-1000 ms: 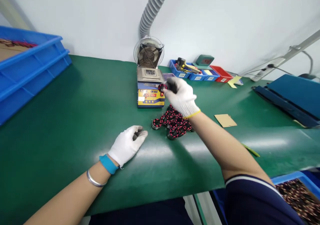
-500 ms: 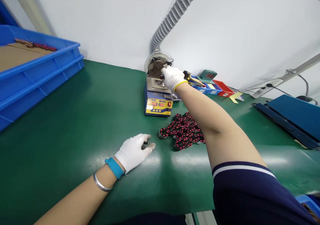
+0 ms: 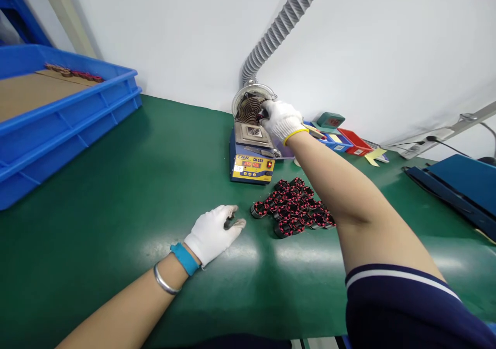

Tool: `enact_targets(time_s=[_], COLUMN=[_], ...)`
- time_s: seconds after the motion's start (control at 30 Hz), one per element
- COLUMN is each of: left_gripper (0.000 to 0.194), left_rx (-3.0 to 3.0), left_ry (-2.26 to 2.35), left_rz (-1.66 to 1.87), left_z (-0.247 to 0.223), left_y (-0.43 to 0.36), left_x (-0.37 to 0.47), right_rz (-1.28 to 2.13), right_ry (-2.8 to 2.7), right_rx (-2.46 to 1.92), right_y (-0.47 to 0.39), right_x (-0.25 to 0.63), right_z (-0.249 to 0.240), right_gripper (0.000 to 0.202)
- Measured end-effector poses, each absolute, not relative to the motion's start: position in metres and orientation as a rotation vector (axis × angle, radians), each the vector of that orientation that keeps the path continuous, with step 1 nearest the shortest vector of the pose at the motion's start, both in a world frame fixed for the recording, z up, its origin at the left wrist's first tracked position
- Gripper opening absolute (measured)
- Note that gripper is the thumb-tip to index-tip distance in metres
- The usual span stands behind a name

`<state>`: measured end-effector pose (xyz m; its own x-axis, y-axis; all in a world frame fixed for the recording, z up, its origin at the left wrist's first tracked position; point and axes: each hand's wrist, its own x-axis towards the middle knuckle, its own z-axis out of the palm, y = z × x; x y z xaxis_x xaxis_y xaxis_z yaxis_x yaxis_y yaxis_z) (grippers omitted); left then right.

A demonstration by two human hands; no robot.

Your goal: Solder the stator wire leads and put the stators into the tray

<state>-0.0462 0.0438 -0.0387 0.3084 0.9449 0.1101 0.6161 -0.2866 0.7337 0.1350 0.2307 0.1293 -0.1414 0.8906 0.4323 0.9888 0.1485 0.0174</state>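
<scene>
My left hand (image 3: 215,233), in a white glove, rests on the green table (image 3: 163,157) with its fingers apart and nothing between them. Just right of it stands a cluster of black ring-shaped coils (image 3: 290,207) with red windings. My right hand (image 3: 281,119), gloved too, is raised at the right of the solder pot (image 3: 252,157), in front of the round fan grille (image 3: 250,109). Its fingers are closed round a small dark and red piece, probably a coil, mostly hidden by the glove. The pot's square opening shows below and left of that hand.
A large blue crate (image 3: 70,121) with coils and cardboard stands at the left. A grey hose (image 3: 284,26) rises behind the pot. Blue bins (image 3: 335,142), a red bin (image 3: 354,143) and a blue case (image 3: 461,183) are at the right.
My right hand has moved a little away from over the pot, to the right, showing more of the opening. The whole view has shifted slightly. My left hand keeps its pose.
</scene>
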Motion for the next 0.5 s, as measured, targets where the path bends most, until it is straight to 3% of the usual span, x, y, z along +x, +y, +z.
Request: enact_targets(time_s=[0.17,0.33,0.5], left_gripper=[0.052,0.064,0.067], left_rx=[1.641,1.588,1.562], left_ry=[1.345,1.343,1.408], left_rz=[1.162,1.247,1.311], left_z=[-0.044,-0.043,-0.047], left_y=[0.048,0.047,0.048], left_x=[-0.045,-0.046,-0.052], right_rz=[0.032,0.678,0.974], right_ry=[-2.016,-1.953,-1.915], right_rx=[-1.581,-1.422,-1.355], right_y=[0.188,0.13,0.096], right_x=[0.122,0.087,0.073], right_z=[0.105,0.043,0.011], right_gripper=[0.039,0.061,0.048])
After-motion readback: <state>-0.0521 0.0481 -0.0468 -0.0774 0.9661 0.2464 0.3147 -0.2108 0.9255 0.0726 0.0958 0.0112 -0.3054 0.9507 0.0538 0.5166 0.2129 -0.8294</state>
